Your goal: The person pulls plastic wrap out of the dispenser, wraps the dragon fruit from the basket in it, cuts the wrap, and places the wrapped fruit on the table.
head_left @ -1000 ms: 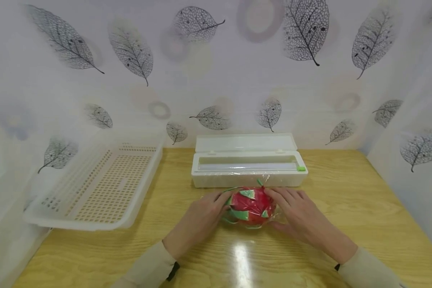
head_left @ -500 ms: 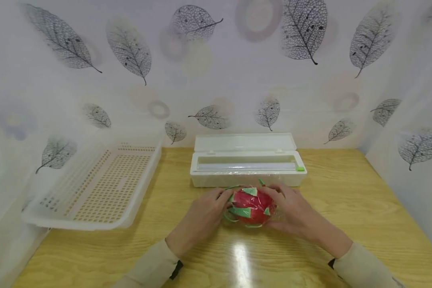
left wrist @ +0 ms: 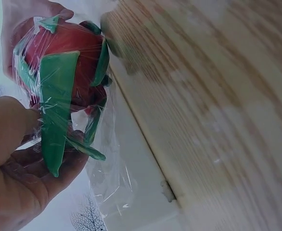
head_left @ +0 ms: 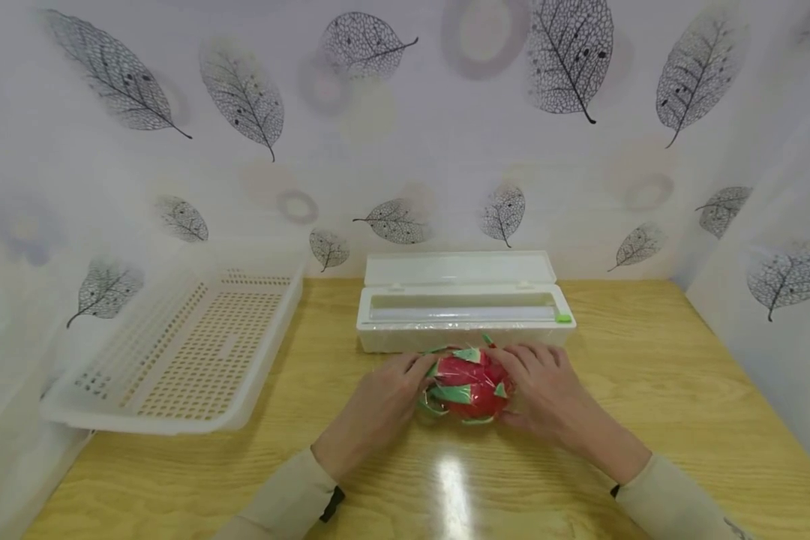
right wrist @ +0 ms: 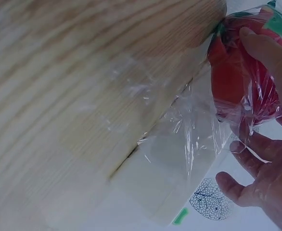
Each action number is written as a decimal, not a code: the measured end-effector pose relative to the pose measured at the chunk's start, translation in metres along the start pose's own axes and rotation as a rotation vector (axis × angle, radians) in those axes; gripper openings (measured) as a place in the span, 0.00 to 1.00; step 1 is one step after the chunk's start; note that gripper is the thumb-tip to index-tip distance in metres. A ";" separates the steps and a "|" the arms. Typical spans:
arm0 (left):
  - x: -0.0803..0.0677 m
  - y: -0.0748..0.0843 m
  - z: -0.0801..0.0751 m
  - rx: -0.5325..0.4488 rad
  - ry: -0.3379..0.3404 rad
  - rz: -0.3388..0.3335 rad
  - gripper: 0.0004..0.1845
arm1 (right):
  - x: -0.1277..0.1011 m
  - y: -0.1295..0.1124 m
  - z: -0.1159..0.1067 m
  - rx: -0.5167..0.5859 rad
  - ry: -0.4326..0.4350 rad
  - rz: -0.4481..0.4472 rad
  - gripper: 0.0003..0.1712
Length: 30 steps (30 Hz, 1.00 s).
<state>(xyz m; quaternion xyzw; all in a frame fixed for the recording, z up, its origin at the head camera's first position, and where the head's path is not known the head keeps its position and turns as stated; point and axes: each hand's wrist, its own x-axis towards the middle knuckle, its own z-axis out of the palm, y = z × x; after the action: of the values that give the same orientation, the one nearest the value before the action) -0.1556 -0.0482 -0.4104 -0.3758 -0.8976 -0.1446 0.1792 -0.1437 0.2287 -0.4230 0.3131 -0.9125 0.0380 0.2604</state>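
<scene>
Dragon fruit (head_left: pixel 470 385), just one, red with green scales, sitting on the worktop (head_left: pixel 648 390) right in front of the cling film dispenser (head_left: pixel 462 315) and swaddled in clear cling film (right wrist: pixel 194 139). Far side and underside of it hidden, film edges hard to trace against the pale box. Going left to right: one white perforated basket (head_left: pixel 196 352) with its left end hanging past the worktop edge, then left hand (head_left: pixel 378 405) cupped on the fruit's left flank, fingers (left wrist: pixel 16 130) curled and pressing film onto the skin. Then the fruit, then right hand (head_left: pixel 547 394) mirrored on the right flank, fingers (right wrist: pixel 271 53) bent round it through the film, fingertips partly tucked behind. Two hands, two beige sleeves, both cut off at the bottom edge. Dispenser lid open, green slider at its right end.
</scene>
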 end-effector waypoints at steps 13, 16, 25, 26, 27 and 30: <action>0.001 -0.002 0.003 -0.026 0.013 -0.003 0.18 | -0.002 0.001 0.005 0.007 -0.005 0.003 0.62; 0.001 -0.002 0.003 -0.017 0.025 0.006 0.18 | -0.002 0.001 0.006 -0.004 0.018 -0.005 0.60; 0.003 -0.002 0.000 -0.011 0.039 0.014 0.18 | -0.003 0.003 0.005 0.012 0.083 -0.029 0.54; 0.003 -0.001 0.000 -0.011 0.037 0.014 0.18 | -0.003 0.003 0.004 0.014 0.083 -0.029 0.54; 0.003 -0.001 0.000 -0.012 0.035 0.013 0.18 | -0.003 0.003 0.004 0.016 0.080 -0.028 0.54; 0.002 -0.001 -0.001 -0.022 0.029 0.007 0.18 | -0.003 0.003 0.002 0.024 0.059 -0.019 0.54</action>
<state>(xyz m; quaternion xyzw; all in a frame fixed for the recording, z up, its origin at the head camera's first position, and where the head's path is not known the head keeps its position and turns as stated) -0.1575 -0.0475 -0.4090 -0.3789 -0.8919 -0.1591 0.1887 -0.1442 0.2326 -0.4261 0.3235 -0.9009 0.0559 0.2839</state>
